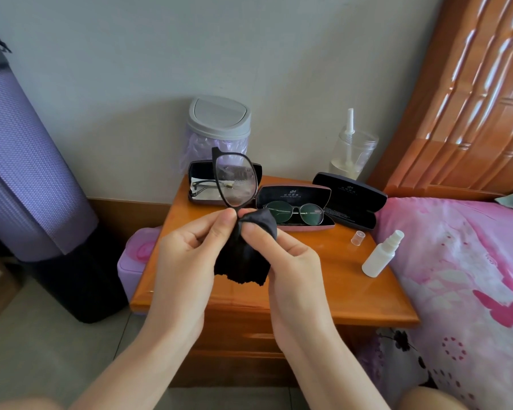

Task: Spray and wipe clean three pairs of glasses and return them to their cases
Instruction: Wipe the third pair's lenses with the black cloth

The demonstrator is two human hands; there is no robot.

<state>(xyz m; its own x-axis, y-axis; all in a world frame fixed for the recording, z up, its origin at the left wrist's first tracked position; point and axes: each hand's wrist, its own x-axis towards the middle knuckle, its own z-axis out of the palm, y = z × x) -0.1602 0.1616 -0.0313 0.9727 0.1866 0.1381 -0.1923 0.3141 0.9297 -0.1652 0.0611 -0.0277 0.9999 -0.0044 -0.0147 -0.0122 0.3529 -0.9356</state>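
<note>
Our left hand point(187, 247) pinches the black glasses point(234, 180) by the bridge, held on end above the tabletop point(323, 279) so the right hand point(288, 255), pinching the black cloth point(240, 258) round the lower lens, gets both sides at once. Upper lens looks misty, streaky. Empty black case point(351, 199) at right, prob theirs we reckon.

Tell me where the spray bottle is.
The spray bottle lies on the right side of the nightstand in the head view, beside the pink bed, a clear cap just behind it.
</note>
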